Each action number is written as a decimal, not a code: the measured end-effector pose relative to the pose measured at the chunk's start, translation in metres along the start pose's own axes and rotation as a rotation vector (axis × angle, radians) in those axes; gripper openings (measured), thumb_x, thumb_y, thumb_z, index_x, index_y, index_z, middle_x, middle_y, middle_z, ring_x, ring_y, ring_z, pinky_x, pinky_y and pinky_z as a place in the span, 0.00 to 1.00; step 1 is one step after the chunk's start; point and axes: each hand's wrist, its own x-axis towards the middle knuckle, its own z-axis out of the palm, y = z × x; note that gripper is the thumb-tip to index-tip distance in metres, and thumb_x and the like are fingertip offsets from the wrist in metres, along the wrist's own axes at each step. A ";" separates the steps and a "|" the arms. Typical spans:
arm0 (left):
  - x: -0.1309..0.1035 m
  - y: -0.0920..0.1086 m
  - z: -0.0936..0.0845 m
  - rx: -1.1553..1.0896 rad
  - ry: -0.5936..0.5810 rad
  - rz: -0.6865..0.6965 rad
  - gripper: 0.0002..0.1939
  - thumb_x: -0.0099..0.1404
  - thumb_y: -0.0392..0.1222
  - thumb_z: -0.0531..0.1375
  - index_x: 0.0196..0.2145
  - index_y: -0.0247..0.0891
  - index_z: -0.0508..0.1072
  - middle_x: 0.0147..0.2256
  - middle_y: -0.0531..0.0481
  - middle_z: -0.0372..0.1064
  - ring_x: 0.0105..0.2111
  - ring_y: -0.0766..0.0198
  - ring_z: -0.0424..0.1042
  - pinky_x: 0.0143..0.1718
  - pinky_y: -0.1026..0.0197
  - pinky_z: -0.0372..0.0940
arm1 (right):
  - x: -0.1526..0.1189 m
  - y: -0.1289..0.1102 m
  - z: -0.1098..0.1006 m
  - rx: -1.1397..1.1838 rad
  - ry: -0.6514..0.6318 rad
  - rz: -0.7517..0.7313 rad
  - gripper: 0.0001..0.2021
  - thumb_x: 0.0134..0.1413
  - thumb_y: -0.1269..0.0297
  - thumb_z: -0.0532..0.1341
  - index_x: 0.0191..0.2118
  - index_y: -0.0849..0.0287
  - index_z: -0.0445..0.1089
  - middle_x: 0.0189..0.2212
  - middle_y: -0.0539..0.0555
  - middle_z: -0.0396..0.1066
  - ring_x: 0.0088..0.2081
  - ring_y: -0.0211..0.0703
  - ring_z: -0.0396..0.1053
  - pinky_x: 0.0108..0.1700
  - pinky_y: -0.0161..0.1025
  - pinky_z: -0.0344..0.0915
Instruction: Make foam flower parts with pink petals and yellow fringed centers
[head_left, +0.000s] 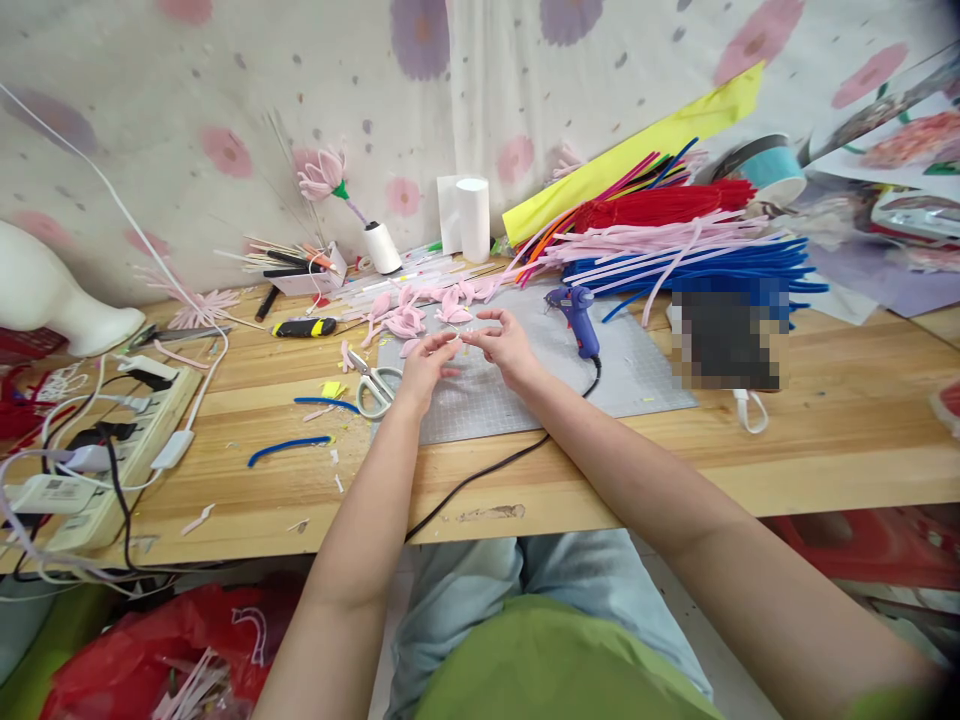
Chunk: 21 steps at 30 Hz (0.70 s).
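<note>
Over the grey cutting mat [480, 415], my left hand [426, 370] and my right hand [510, 348] meet at the fingertips. Both are pinched around something small and pale, too small to name. Just behind them lie pink pipe-cleaner petals [405, 320], bent into loops. A pair of scissors [373, 388] with light grips rests left of my left hand. To the right of my right hand, a purple hot glue gun [576, 318] lies on the mat, its black cord running toward the table's front edge.
Bundles of blue [690, 268], pink and red pipe cleaners are piled at the back right. A finished pink flower [324, 178] stands in a white holder. A utility knife [304, 328] and blue pipe-cleaner pieces [289, 446] lie left; a cable-filled power strip [142, 440] stands beyond.
</note>
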 end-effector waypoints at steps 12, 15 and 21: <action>0.003 -0.012 0.011 -0.062 0.071 -0.013 0.23 0.41 0.36 0.70 0.35 0.35 0.67 0.26 0.51 0.73 0.29 0.65 0.73 0.35 0.61 0.67 | 0.001 0.008 0.003 0.012 0.009 -0.001 0.24 0.30 0.63 0.69 0.37 0.57 0.60 0.21 0.46 0.69 0.24 0.36 0.67 0.24 0.32 0.57; 0.002 -0.009 0.010 -0.052 0.092 -0.025 0.23 0.42 0.34 0.70 0.35 0.36 0.64 0.25 0.52 0.72 0.29 0.65 0.74 0.35 0.60 0.68 | 0.001 0.008 0.005 0.012 0.019 0.006 0.25 0.30 0.64 0.69 0.38 0.57 0.60 0.22 0.46 0.69 0.24 0.36 0.66 0.25 0.32 0.57; 0.001 0.001 -0.004 0.034 0.108 -0.097 0.25 0.43 0.28 0.68 0.34 0.36 0.59 0.23 0.52 0.71 0.26 0.63 0.74 0.32 0.58 0.69 | 0.006 0.003 0.002 0.011 0.081 -0.028 0.23 0.31 0.64 0.68 0.38 0.57 0.60 0.21 0.44 0.69 0.21 0.32 0.61 0.23 0.31 0.54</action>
